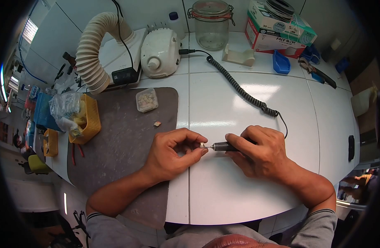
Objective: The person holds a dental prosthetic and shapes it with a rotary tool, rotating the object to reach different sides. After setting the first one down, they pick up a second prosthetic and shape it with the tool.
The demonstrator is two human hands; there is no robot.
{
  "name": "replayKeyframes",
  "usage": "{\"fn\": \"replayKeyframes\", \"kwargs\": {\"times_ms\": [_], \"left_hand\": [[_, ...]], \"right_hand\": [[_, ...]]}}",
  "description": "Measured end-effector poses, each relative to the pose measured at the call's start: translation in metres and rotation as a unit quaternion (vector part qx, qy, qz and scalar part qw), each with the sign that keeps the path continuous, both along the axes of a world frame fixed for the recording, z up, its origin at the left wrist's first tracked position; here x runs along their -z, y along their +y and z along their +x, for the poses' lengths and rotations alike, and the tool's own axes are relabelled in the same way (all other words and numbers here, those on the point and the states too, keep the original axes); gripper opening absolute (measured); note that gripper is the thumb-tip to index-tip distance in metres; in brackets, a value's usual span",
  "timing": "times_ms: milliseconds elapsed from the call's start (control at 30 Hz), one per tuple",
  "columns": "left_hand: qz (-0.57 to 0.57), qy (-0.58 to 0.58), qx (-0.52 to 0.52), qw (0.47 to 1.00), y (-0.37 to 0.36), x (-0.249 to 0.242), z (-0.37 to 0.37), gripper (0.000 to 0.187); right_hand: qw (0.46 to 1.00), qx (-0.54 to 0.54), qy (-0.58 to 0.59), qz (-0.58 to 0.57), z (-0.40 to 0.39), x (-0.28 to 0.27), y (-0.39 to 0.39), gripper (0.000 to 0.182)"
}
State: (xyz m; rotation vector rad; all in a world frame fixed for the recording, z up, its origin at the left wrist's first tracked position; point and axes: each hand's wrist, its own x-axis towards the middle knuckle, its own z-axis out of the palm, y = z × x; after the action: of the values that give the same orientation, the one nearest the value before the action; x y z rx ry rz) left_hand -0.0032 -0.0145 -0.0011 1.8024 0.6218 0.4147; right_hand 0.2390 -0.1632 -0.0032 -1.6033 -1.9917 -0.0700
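Note:
Between the thumb and fingertips of my left hand (167,155) is a small, shiny, tan piece (202,145), too small to name for sure. My right hand (264,151) grips a black rotary handpiece (222,146), held level and pointing left. Its thin metal bit reaches the small piece and appears to touch it. From the rear of the handpiece, a coiled black cord (239,87) runs back to a white control unit (160,53) with a knob. Beyond my left hand, a pinkish fragment (157,124) lies on the grey mat (124,165).
A clear box (147,100) of pale pieces sits on the mat. At left is a yellow basket (93,118) with plastic bags. A ribbed hose (93,45) arches behind. Along the back stand a glass jar (210,27), a face mask box (277,33) and a blue tray (281,63).

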Motion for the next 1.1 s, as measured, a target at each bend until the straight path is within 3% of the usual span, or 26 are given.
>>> {"fn": "replayKeyframes", "kwargs": {"times_ms": [1100], "left_hand": [[0.014, -0.001, 0.009, 1.000, 0.0004, 0.0000, -0.0002, 0.021]], "right_hand": [[1.000, 0.009, -0.002, -0.009, -0.0002, -0.0006, 0.0000, 0.030]]}}
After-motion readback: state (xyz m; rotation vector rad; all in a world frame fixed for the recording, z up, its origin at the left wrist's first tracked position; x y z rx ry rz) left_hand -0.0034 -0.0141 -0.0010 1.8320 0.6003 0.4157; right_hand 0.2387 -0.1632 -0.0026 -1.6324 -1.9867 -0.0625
